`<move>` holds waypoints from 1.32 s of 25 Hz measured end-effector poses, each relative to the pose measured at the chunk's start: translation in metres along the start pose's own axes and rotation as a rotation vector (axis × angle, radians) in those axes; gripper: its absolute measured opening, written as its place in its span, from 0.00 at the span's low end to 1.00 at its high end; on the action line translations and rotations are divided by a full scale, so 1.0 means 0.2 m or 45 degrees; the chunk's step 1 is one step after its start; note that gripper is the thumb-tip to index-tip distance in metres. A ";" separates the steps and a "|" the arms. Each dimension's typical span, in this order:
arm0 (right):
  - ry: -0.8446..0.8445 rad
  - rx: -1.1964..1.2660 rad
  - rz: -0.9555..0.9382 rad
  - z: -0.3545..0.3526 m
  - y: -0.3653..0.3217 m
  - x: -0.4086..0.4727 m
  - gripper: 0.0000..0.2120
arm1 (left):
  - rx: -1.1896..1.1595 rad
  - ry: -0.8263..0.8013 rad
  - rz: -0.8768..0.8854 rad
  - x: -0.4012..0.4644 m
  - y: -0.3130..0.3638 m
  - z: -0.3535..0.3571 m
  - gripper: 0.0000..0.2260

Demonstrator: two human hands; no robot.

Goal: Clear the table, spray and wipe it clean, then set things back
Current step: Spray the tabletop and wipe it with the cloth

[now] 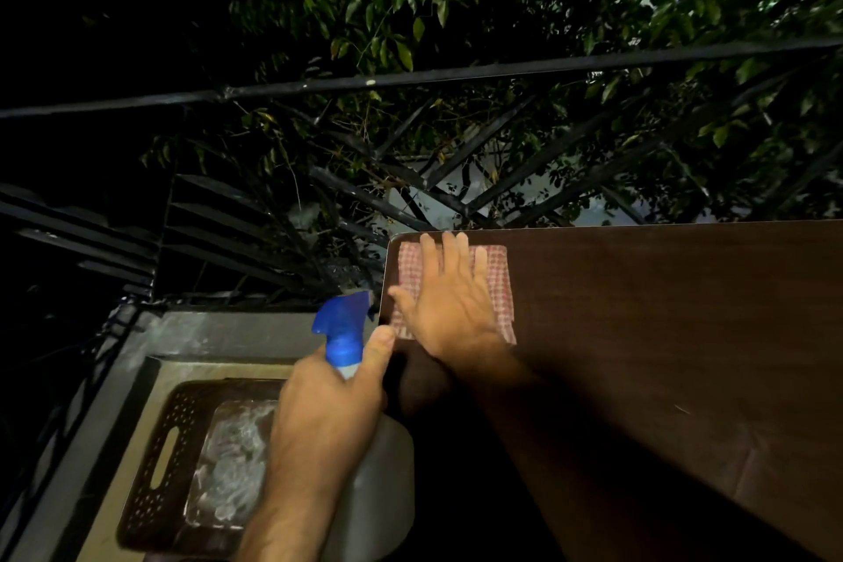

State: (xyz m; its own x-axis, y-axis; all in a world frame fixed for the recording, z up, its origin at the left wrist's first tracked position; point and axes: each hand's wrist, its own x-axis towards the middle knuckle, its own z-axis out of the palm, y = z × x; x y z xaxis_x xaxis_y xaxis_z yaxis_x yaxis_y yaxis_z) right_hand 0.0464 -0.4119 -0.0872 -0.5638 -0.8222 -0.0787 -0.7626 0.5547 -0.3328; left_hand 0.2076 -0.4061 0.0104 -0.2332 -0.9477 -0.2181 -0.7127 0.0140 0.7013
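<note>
A dark brown wooden table (pixel 661 333) fills the right half of the head view. On its far left corner lies a red-and-white checked cloth (pixel 499 283). My right hand (pixel 451 301) presses flat on the cloth, fingers straight and spread. Just left of the table edge, my left hand (pixel 326 411) grips the neck of a spray bottle (pixel 378 470) with a pale body and a blue trigger head (pixel 343 326). The nozzle points toward the table corner.
A dark perforated plastic basket (pixel 157 461) holding a clear plastic item (pixel 232 465) sits on the floor at lower left. A concrete ledge (pixel 219 329) and black metal railing (pixel 410 80) run behind it, with leafy branches beyond in the dark.
</note>
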 end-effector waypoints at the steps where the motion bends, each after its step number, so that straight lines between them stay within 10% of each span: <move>1: -0.013 0.011 -0.026 -0.03 0.01 0.08 0.38 | 0.005 0.006 0.011 0.02 0.01 -0.01 0.26; 13: -0.115 -0.176 -0.779 -0.06 0.33 -0.36 0.30 | 0.077 -0.038 -0.056 0.10 0.10 0.01 0.26; 22: -0.082 -0.023 -0.704 -0.05 0.38 -0.41 0.27 | 0.221 -0.144 -0.057 0.25 0.17 0.08 0.29; 28: -0.089 0.049 -0.184 -0.16 0.25 0.05 0.29 | 0.149 -0.035 -0.033 0.09 0.11 0.07 0.27; 33: -0.179 -0.033 -0.532 -0.13 0.20 -0.08 0.29 | 0.123 -0.028 -0.014 -0.02 0.10 0.08 0.25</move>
State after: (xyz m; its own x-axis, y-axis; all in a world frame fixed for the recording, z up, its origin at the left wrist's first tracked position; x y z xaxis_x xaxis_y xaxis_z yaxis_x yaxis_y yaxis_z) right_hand 0.0162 -0.3737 -0.0759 -0.1582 -0.9849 -0.0701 -0.9246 0.1727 -0.3396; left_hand 0.1846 -0.3981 0.0144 -0.2388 -0.9407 -0.2408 -0.7757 0.0356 0.6301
